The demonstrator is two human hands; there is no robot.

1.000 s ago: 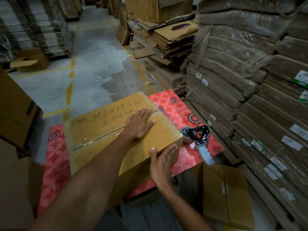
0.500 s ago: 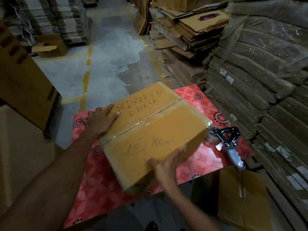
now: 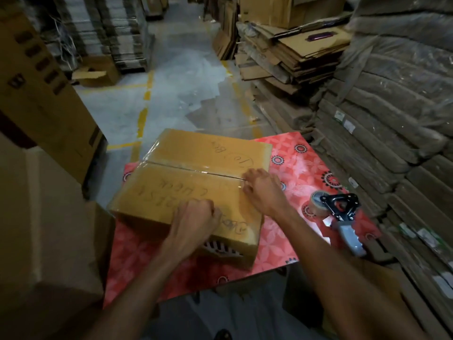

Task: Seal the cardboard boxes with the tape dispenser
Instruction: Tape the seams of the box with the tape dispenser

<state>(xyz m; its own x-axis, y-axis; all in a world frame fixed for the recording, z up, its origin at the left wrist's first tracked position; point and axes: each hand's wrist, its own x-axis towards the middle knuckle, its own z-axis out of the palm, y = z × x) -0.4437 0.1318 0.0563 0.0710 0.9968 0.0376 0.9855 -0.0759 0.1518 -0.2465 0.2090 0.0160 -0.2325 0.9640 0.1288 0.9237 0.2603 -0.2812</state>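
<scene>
Concrete floor (image 3: 176, 79) with yellow lines runs up the middle of the frame. Stacks of flattened cartons (image 3: 289, 57) and plastic-wrapped bundles (image 3: 397, 106) fill the right side, and large brown cartons (image 3: 36, 89) stand at the left. At centre is a table (image 3: 296, 168) with a red floral cover. On it lies a closed cardboard box (image 3: 196, 153) with handwriting on its top flaps and clear tape (image 3: 186, 169) glinting along the middle seam.

The left hand (image 3: 193, 218) rests on the near edge of the box top with its fingers curled under; whether they hold anything cannot be told. The right hand (image 3: 262, 190) sits at the right end of the seam, fingers bent with their tips on the tape, and whether they press or pinch it cannot be told.

The tape dispenser (image 3: 340, 212), with a black frame and grey handle, lies untouched on the table just right of the box, at the right of the frame.
</scene>
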